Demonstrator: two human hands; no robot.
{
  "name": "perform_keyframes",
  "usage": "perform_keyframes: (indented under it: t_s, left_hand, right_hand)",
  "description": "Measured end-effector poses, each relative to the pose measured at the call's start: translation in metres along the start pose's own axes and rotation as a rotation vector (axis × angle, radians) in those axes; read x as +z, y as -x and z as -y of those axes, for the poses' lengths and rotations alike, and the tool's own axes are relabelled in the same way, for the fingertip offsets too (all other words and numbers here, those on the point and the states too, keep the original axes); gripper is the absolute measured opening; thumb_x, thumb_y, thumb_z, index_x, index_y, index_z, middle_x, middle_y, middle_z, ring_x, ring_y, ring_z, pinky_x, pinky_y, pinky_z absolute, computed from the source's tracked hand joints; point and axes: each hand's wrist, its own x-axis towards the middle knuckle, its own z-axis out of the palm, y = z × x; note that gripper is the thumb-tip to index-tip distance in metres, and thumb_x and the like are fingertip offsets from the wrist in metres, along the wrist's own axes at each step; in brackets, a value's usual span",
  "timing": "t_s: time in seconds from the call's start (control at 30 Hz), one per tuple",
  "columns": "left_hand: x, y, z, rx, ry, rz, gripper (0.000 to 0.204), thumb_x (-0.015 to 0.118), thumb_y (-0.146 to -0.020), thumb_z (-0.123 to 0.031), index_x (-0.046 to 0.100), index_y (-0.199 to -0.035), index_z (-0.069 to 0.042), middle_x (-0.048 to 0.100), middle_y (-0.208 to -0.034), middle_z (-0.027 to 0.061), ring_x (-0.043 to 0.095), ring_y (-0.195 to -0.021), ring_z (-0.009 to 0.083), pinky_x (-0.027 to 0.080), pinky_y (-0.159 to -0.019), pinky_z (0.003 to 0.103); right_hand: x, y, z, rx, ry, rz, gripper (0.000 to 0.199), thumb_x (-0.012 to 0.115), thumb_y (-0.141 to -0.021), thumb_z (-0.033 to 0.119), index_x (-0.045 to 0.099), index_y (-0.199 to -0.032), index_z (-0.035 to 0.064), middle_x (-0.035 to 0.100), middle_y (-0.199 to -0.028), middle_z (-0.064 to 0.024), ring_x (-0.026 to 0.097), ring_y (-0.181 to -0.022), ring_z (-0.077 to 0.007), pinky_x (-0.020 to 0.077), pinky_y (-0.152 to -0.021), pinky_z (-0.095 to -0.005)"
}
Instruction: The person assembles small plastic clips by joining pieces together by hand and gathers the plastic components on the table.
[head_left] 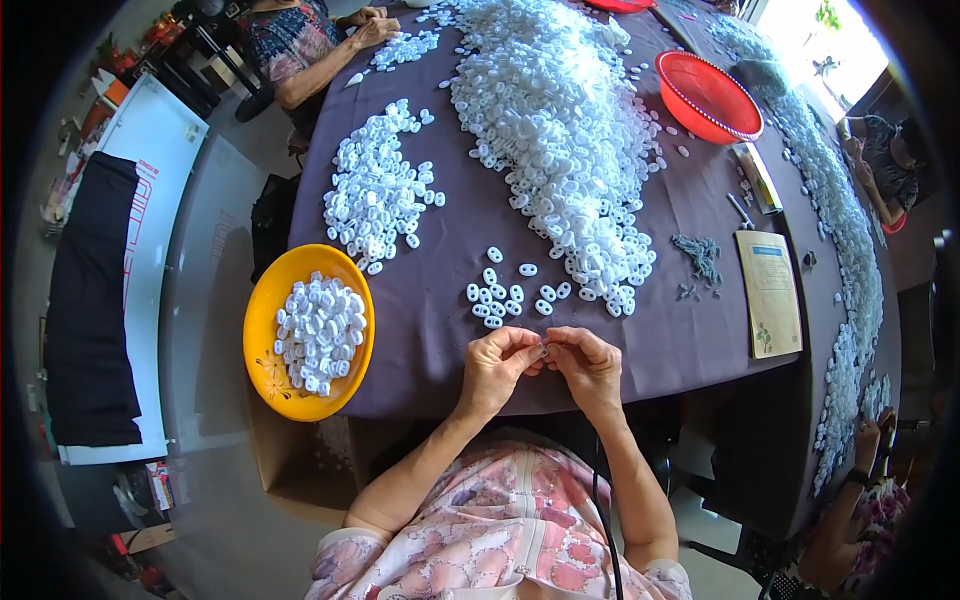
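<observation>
My left hand (497,366) and my right hand (588,365) meet at the near edge of a table covered in dark purple cloth (440,330). Their fingertips pinch a small white plastic piece (543,351) between them. Just beyond my hands lies a small group of white oval two-hole pieces (505,297). A long heap of the same white pieces (560,130) runs up the middle of the table. At my left, an orange bowl (262,330) overhangs the table edge and holds several white pieces (320,333).
Another patch of white pieces (378,190) lies left of the heap. A red basket (706,95), a tan booklet (770,292) and a grey tangle (700,255) sit to the right. Another person's arms (335,55) rest at the far edge; others sit at the right.
</observation>
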Motion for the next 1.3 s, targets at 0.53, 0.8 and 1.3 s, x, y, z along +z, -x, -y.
perform_keyframes:
  t_s: [0.53, 0.8, 1.3]
  left_hand:
    - [0.001, 0.002, 0.001, 0.028, -0.026, -0.001, 0.006, 0.062, -0.085, 0.0, 0.063, -0.091, 0.003, 0.066, -0.077, 0.0052, 0.064, -0.068, 0.0108, 0.055, -0.063, 0.024]
    - [-0.002, 0.0, 0.001, -0.004, -0.036, 0.027, 0.008, 0.061, -0.085, 0.003, 0.063, -0.092, 0.004, 0.065, -0.08, 0.006, 0.063, -0.071, 0.0106, 0.056, -0.064, 0.025]
    - [0.005, 0.002, 0.002, -0.007, 0.064, -0.038, 0.009, 0.058, -0.088, -0.001, 0.061, -0.096, 0.002, 0.063, -0.076, 0.0023, 0.06, -0.064, 0.0066, 0.053, -0.057, 0.023]
  right_hand:
    - [-0.009, -0.007, 0.004, -0.03, 0.169, 0.13, 0.01, 0.06, -0.082, -0.002, 0.064, -0.091, 0.0005, 0.066, -0.08, -0.0066, 0.065, -0.065, -0.0136, 0.0524, -0.058, -0.0228]
    - [-0.006, -0.008, 0.012, -0.053, 0.28, 0.146, 0.005, 0.058, -0.084, -0.002, 0.062, -0.087, 0.0006, 0.062, -0.078, -0.0039, 0.06, -0.065, -0.009, 0.0484, -0.053, -0.0211]
    - [-0.003, -0.007, 0.012, 0.036, 0.296, 0.092, 0.007, 0.057, -0.087, 0.004, 0.062, -0.083, 0.0013, 0.061, -0.068, -0.0016, 0.055, -0.056, -0.006, 0.045, -0.049, -0.0206]
